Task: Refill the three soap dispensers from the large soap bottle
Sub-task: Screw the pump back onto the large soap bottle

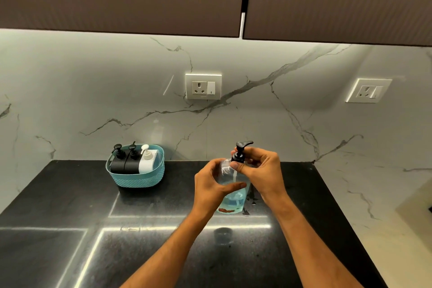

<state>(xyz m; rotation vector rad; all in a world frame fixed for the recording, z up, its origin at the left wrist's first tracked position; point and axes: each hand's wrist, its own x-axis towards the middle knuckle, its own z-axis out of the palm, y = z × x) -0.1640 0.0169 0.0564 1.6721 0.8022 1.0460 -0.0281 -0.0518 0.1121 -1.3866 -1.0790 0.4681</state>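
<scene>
The large clear soap bottle (pixel 233 201), partly filled with blue liquid, stands upright on the black counter (pixel 152 229). My left hand (pixel 214 186) grips its body from the left. My right hand (pixel 261 169) pinches the collar of its black pump head (pixel 240 151) at the neck. Three small dispensers stand side by side in a teal basket (pixel 138 177) at the back left: two black ones (pixel 119 163) (pixel 132 163) and a white one (pixel 147 162), all with pumps on.
A marble backsplash with two wall sockets (pixel 203 86) (pixel 369 90) rises behind the counter. Brown cabinets hang overhead. A pale marble surface (pixel 385 206) adjoins the counter on the right.
</scene>
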